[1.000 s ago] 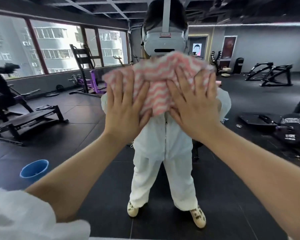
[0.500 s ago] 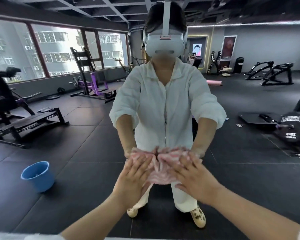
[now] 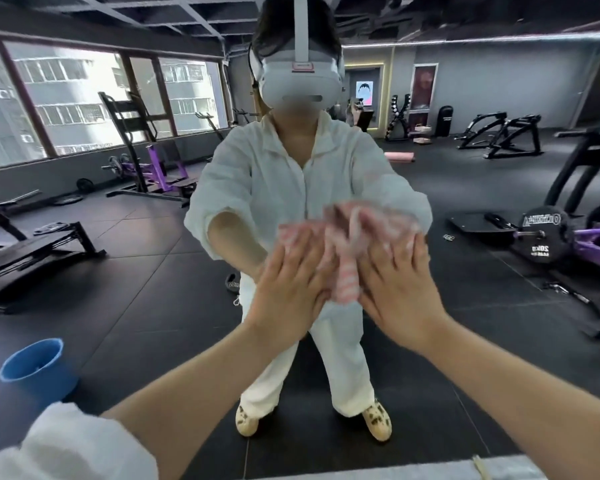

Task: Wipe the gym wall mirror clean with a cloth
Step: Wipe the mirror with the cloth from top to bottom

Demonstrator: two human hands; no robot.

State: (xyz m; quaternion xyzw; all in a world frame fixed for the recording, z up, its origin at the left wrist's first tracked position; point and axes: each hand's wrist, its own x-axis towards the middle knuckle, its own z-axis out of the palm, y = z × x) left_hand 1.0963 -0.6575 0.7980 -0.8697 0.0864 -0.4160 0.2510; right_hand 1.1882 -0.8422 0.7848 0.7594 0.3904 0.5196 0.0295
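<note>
Both hands flat on cloth, against mirror.
My left hand and right hand press it, grip open, fingers straight.

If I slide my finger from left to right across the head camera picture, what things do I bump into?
Blue bucket → left hand → pink striped cloth → right hand → purple weight machine, all seen in or against the mirror.

A mirrored "20KG" shows on the black weight plate.
</note>
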